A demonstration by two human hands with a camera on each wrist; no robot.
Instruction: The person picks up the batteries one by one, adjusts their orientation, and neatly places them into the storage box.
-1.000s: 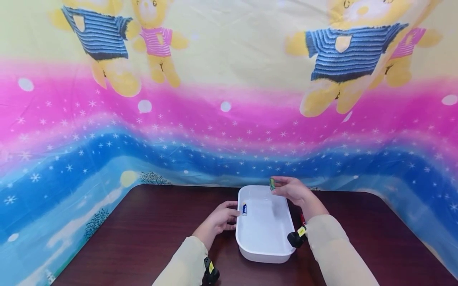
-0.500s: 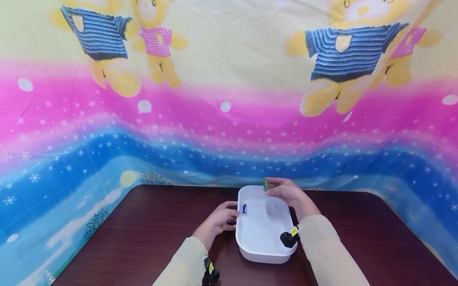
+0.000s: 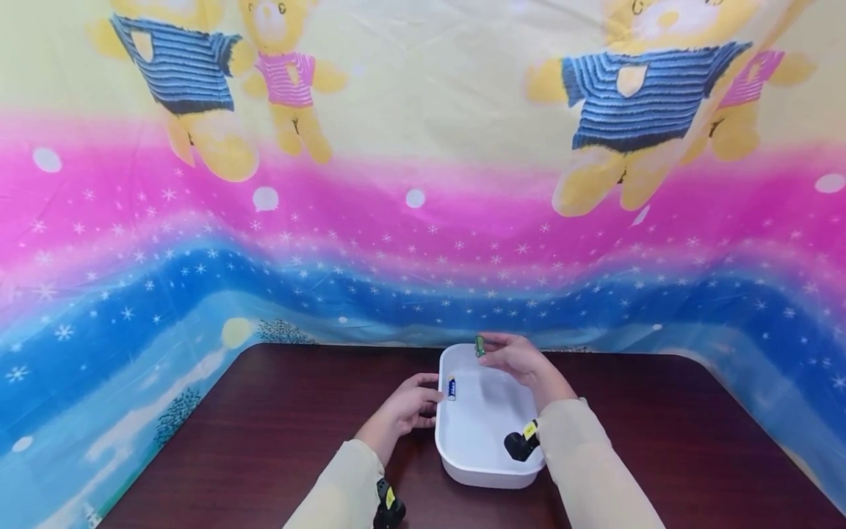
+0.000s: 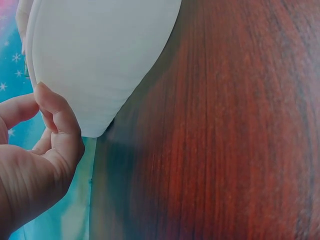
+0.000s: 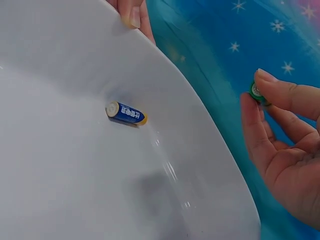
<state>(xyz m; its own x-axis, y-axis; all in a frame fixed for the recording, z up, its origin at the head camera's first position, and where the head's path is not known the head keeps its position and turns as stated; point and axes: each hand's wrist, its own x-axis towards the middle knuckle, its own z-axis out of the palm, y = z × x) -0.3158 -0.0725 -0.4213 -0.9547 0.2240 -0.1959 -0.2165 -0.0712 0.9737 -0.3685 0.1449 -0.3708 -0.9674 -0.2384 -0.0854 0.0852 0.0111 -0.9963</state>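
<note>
A white plastic basin [image 3: 485, 433] stands on the table, its long side running away from me. My left hand [image 3: 411, 402] grips its left rim, thumb over the edge and fingers against the outer wall, as the left wrist view also shows the hand [image 4: 47, 150]. Over the basin's far end, my right hand [image 3: 518, 358] pinches a green battery [image 3: 479, 346] between thumb and fingertips. In the right wrist view the green battery [image 5: 256, 91] shows end-on. A blue battery [image 5: 127, 114] with yellow ends lies on the basin floor against the left wall.
The dark wooden table [image 3: 297, 419] extends to both sides of the basin. Behind it hangs a patterned curtain [image 3: 370, 220] with bears and snowflakes. A small black wrist camera [image 3: 522, 444] on the right sleeve hangs over the basin's near right part.
My right hand has moved left over the basin, carrying the green battery. A small red thing right of the basin is now hidden by the arm. The left hand stays put.
</note>
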